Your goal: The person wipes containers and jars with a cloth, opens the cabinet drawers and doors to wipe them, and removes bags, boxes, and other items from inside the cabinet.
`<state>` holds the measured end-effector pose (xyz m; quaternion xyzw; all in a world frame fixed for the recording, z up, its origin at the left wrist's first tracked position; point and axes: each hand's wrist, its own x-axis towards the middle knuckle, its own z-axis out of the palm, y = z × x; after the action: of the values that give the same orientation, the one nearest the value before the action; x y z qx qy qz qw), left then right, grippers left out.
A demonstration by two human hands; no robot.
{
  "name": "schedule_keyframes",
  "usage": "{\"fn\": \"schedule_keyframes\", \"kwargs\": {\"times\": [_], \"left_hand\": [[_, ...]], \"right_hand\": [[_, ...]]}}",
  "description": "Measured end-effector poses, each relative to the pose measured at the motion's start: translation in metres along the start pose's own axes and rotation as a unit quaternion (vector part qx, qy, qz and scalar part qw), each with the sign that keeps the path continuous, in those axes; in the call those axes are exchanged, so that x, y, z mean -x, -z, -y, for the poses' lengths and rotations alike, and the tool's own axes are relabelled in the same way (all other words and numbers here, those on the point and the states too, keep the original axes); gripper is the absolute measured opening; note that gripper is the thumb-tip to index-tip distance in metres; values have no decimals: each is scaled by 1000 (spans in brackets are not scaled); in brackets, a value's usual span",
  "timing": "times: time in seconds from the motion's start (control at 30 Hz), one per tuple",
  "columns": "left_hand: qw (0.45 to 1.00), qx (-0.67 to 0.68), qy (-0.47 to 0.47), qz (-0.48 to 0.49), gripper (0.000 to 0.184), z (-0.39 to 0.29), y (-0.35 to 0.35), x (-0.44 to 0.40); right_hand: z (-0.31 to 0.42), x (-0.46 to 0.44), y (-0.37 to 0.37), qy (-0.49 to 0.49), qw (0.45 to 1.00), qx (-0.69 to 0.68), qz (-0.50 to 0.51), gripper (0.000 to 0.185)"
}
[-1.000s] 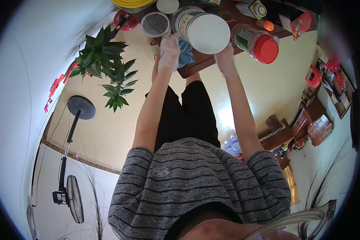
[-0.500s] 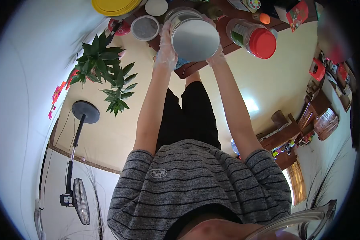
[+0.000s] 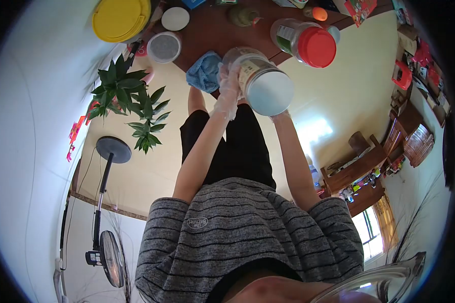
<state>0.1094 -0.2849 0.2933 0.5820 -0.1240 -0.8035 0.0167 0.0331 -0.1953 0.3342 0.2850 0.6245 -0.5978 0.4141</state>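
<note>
A clear plastic jar (image 3: 248, 70) with a silver lid (image 3: 269, 92) and a pale label is held between my hands, tilted with its lid toward me. My left hand (image 3: 229, 87), in a thin clear glove, grips the jar's left side. My right hand (image 3: 280, 116) is at the jar's lower right; most of it is hidden behind the lid, and only gloved wrist and palm edge show. Just left of the jar, a crumpled blue cloth (image 3: 204, 71) lies at the edge of the brown table (image 3: 207, 35).
On the table are a red-lidded clear jar (image 3: 316, 46), a white-topped tub (image 3: 164, 47), a white lid (image 3: 175, 18), a yellow-lidded bucket (image 3: 120, 19), a green bottle (image 3: 243, 16) and an orange object (image 3: 319, 13). A leafy plant (image 3: 126, 91) and a fan (image 3: 111, 257) stand left.
The silver-lidded jar has moved toward me and to the right, tilting so its side label shows. Both hands moved with it. The blue cloth is now in fuller view.
</note>
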Motion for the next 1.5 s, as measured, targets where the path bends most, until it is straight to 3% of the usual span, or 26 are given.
{"fn": "schedule_keyframes", "kwargs": {"times": [0.1,0.23,0.33,0.4,0.47,0.53,0.6,0.63,0.67,0.7,0.73,0.77,0.8,0.87,0.93,0.97,1.03,1.07,1.1,1.17,1.23,1.3,1.43,1.47,1.5], "left_hand": [[992,-123,13,-20,86,12,-19,-9],[975,-191,-114,22,72,35,-27,-35],[927,-270,-254,65,58,42,-26,-57],[957,-214,-184,68,56,37,-30,-58],[998,-22,53,35,60,-1,-61,-46],[969,-244,-45,-5,53,8,-40,-48],[881,-449,-142,-47,47,25,-1,-49],[794,-586,-153,-43,47,20,9,-43],[686,-706,-169,-44,47,16,18,-36],[524,-839,-145,-21,48,4,27,-24],[339,-934,-113,3,50,-5,35,-18],[371,-913,-163,-40,51,10,58,-32],[401,-887,-212,-86,52,43,94,-59],[471,-830,-265,-141,55,56,107,-66],[551,-772,-274,-160,58,41,82,-42],[549,-778,-261,-159,58,40,81,-43],[546,-790,-235,-152,60,41,80,-47],[549,-789,-228,-152,60,43,77,-49],[553,-788,-223,-152,61,44,73,-51],[534,-807,-217,-127,63,38,70,-51],[486,-843,-216,-76,65,17,74,-46],[470,-847,-245,-38,64,-1,76,-47],[411,-843,-347,18,61,-10,102,-89],[443,-824,-351,31,57,-20,98,-92],[438,-825,-353,52,56,-29,92,-95]], "right_hand": [[-11,-14,34,-7,998,-12,-54,45],[-21,-39,65,-15,993,-53,-104,44],[-23,-53,75,-21,988,-94,-121,44],[-24,-55,79,-22,984,-120,-132,44],[-21,-58,79,-29,979,-145,-139,43],[-20,-55,77,-39,974,-172,-145,43],[-25,-45,74,-32,974,-181,-130,42],[-35,-37,78,1,981,-163,-103,42],[-50,-27,87,63,993,-88,-55,42],[-65,-18,96,131,991,-18,-15,41],[-58,0,88,72,992,97,-36,38],[-45,20,77,11,976,212,-55,35],[-37,36,79,6,951,299,77,32],[-7,73,73,-21,842,454,290,30],[66,109,28,-37,761,473,443,30],[107,120,2,-33,747,421,513,29],[154,116,-23,-63,802,294,516,30],[178,107,-45,9,775,440,454,33],[192,92,-66,83,722,573,380,36],[174,44,-97,289,554,742,242,46],[167,-5,-122,245,445,830,228,60],[159,-33,-140,237,409,858,202,64],[138,-87,-150,200,419,866,183,59],[131,-97,-145,219,425,861,174,55],[125,-106,-142,237,431,855,165,52]]}}
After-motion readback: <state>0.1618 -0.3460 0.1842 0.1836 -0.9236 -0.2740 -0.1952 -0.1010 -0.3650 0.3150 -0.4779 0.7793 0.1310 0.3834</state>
